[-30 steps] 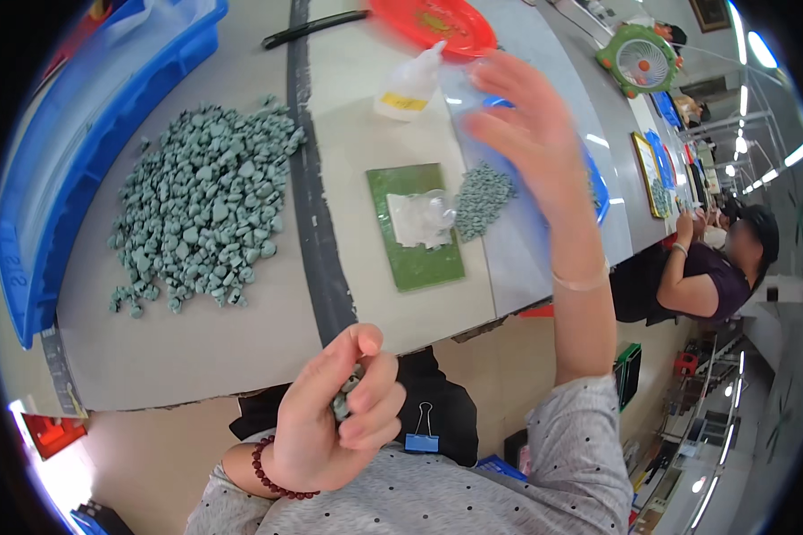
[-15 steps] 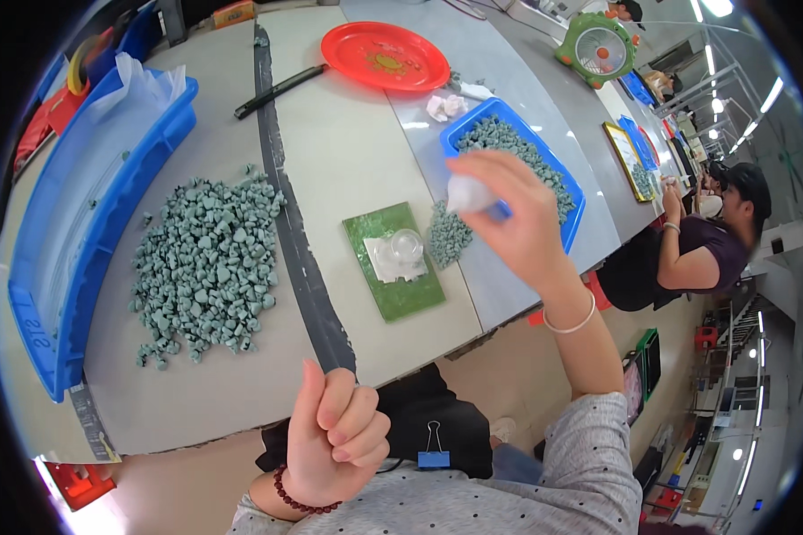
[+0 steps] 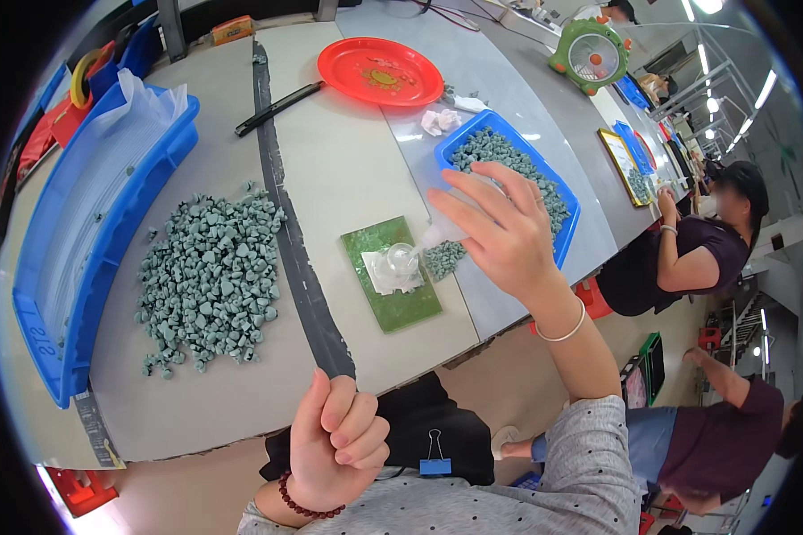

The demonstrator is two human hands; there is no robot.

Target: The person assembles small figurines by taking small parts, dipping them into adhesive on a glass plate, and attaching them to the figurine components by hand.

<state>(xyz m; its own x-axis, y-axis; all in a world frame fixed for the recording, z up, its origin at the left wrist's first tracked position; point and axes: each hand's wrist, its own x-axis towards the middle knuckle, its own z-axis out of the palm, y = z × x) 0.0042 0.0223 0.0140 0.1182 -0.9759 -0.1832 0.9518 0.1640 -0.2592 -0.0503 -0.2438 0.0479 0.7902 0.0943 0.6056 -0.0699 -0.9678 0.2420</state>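
My right hand (image 3: 501, 234) is over the table's near side, fingers bent round a small whitish bottle (image 3: 436, 233), blurred and partly hidden. The bottle is tilted down and left toward a small clear cup (image 3: 401, 259). That cup sits on a white patch on a green rectangular board (image 3: 405, 308). Just beyond the board lies a small heap of tiny green-grey pieces (image 3: 443, 259). Near the table's front edge, my left hand (image 3: 339, 437) is closed with its thumb raised; its palm is hidden. A large pile of green-grey stones (image 3: 212, 276) lies to its upper left.
A long blue tray (image 3: 71, 348) stands at left, and a blue tray (image 3: 573, 234) of stones at right. At the back are a red plate (image 3: 348, 61), a black pen-like tool (image 3: 281, 109), crumpled tissue (image 3: 442, 121) and a green fan (image 3: 591, 55). Co-workers (image 3: 687, 254) are at right.
My right hand has turned and brought the bottle down and left toward the clear cup. My left hand stays almost still. Another person has come into view at the lower right.
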